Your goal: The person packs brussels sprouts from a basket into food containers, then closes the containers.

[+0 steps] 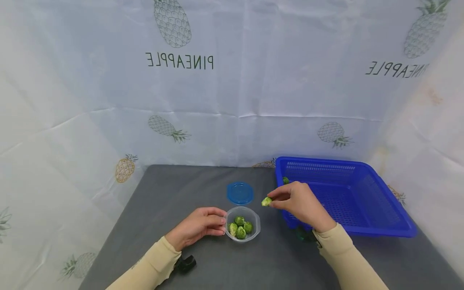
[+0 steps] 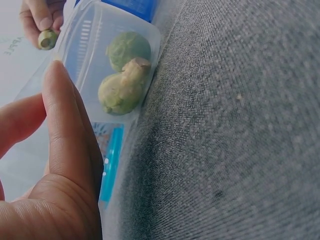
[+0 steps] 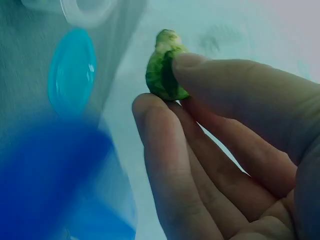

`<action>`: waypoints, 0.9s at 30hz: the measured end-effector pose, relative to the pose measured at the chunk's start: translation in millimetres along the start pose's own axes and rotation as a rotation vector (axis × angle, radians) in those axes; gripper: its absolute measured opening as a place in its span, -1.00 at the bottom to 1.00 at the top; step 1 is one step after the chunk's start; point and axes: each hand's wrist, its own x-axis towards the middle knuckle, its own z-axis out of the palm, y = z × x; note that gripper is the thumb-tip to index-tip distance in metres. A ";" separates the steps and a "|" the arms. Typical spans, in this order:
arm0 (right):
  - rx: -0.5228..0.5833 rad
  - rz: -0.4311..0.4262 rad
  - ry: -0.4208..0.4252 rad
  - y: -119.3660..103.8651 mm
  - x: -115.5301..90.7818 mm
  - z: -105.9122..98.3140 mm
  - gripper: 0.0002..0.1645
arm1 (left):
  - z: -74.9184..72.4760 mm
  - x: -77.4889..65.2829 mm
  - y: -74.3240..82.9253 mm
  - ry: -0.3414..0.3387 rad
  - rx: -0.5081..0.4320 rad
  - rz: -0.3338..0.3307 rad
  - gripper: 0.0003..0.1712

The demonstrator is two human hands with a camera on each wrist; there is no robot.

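Note:
My right hand (image 1: 301, 203) pinches a Brussels sprout (image 1: 266, 201) between thumb and fingertips, above the table and to the right of a clear plastic container (image 1: 256, 219). Several Brussels sprouts (image 1: 241, 233) lie inside that container. At its left side rests my left hand (image 1: 199, 226), the fingers fairly straight and touching the wall. In the left wrist view, the left index finger (image 2: 65, 120) reaches the container's edge. Close up in the right wrist view, the held sprout (image 3: 162, 75) is green with a paler end.
A blue lid (image 1: 240, 193) lies flat behind the container. To the right stands a large blue basket (image 1: 384, 230), with a sprout (image 1: 285, 180) at its left inner side. The grey table (image 1: 170, 189) ends at a pineapple-print curtain (image 1: 232, 88).

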 end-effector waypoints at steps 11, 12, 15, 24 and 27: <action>-0.094 -0.153 -0.148 -22.0 -4.8 43.3 -0.79 | 1.0 1.4 2.4 0.002 -0.004 -0.004 -0.49; -0.101 -0.167 -0.158 -23.1 -4.8 45.6 -0.78 | 0.8 1.4 2.4 0.000 -0.005 -0.002 -0.48; -0.125 -0.215 -0.179 -24.9 -3.4 51.8 -0.78 | 0.2 1.2 2.1 -0.003 -0.009 -0.001 -0.48; -0.167 -0.292 -0.214 -25.4 1.2 58.3 -0.77 | -0.5 2.0 0.7 -0.003 -0.015 -0.002 -0.45; -0.168 -0.282 -0.199 -24.9 3.3 51.2 -0.75 | -0.6 1.6 0.7 -0.001 -0.012 -0.004 -0.44</action>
